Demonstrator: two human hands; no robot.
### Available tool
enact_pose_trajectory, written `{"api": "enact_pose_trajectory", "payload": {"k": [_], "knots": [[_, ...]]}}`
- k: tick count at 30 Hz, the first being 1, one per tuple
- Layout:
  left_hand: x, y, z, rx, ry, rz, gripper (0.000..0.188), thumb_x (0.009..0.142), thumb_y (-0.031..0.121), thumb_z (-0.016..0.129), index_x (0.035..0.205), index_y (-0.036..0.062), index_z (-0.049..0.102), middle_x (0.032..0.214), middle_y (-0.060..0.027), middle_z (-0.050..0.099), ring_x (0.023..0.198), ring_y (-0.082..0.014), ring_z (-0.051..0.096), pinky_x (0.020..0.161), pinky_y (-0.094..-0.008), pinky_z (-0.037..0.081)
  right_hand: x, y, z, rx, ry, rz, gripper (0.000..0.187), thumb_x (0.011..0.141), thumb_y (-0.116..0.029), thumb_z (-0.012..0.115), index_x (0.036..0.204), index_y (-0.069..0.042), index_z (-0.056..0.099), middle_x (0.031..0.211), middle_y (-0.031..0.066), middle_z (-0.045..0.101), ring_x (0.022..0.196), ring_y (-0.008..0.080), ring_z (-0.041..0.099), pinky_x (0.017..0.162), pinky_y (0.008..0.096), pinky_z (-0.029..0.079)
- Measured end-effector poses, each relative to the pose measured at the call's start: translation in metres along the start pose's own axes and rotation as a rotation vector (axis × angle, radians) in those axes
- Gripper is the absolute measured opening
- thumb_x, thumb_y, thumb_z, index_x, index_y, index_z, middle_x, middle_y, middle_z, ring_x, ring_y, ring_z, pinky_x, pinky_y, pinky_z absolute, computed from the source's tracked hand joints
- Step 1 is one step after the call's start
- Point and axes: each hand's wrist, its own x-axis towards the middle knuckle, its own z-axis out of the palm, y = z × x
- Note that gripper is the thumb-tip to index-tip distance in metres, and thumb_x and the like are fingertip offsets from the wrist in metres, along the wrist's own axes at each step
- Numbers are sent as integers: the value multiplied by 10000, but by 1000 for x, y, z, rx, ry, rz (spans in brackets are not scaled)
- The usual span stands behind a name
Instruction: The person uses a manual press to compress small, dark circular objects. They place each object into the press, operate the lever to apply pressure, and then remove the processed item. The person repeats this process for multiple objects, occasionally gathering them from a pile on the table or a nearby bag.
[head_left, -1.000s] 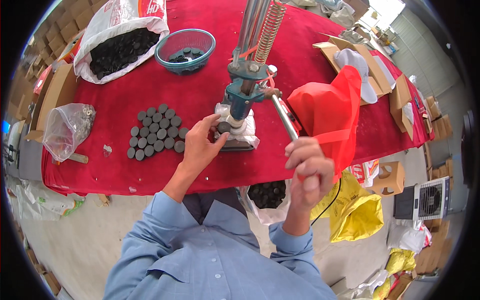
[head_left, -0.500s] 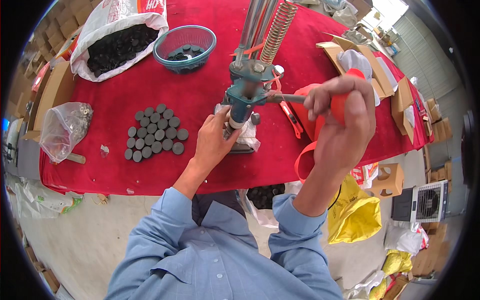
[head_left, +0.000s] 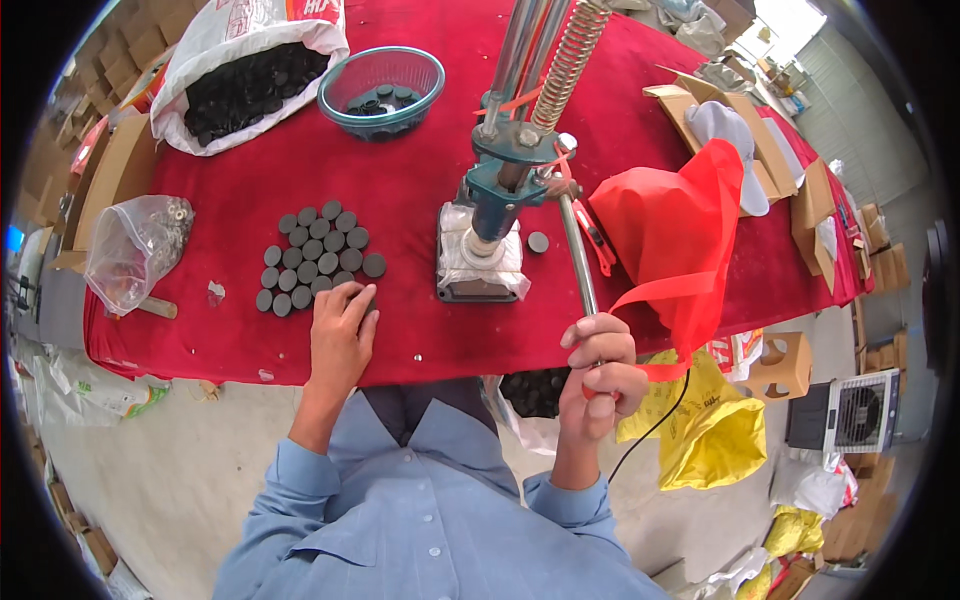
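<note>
A dark green hand press (head_left: pixel 497 205) with a steel lever (head_left: pixel 580 255) stands in front of me on the table. Its ram comes down onto a base wrapped in white plastic (head_left: pixel 460 270); whatever lies under the ram is hidden. My right hand (head_left: pixel 603 375) is wrapped round the lever's end, at the table's near edge. At the lower right of a group of black discs (head_left: pixel 327 262), my left hand (head_left: pixel 340 338) pinches one disc (head_left: pixel 371 303), partly covered by its fingers. A single loose disc (head_left: pixel 538 242) lies right of the base.
A teal plastic basket (head_left: pixel 381 90) holding discs and a white sack (head_left: pixel 250 85) of black pieces stand at the back left. A clear bag (head_left: pixel 135 255) of small rings lies left. Right of the press are a red cloth bag (head_left: pixel 665 225), a red cutter (head_left: pixel 597 240) and open cartons (head_left: pixel 760 150).
My left hand has left the press base and moved left to the discs. My right hand has swung the lever toward me and down. The loose disc now lies apart from the base.
</note>
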Motion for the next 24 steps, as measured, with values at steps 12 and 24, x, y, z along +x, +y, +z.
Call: {"api": "enact_pose_trajectory", "payload": {"k": [12,24], "knots": [[49,39,40,-476,89,-50,735,795,150,903,1436,22,567,1006,-133,752,722,-237,680,681,-366,571,120,-15,3,44,-57,66,367,1051,-353,573,1004,10,592,809,122,621,765,226,615,692,362,542],[95,71,90,-452,75,-13,788,784,190,917,1423,-14,503,1008,-155,740,861,-321,700,756,-425,573,158,-16,16,66,23,231,340,1045,-314,548,988,16,603,752,87,586,679,169,580,645,311,499]]}}
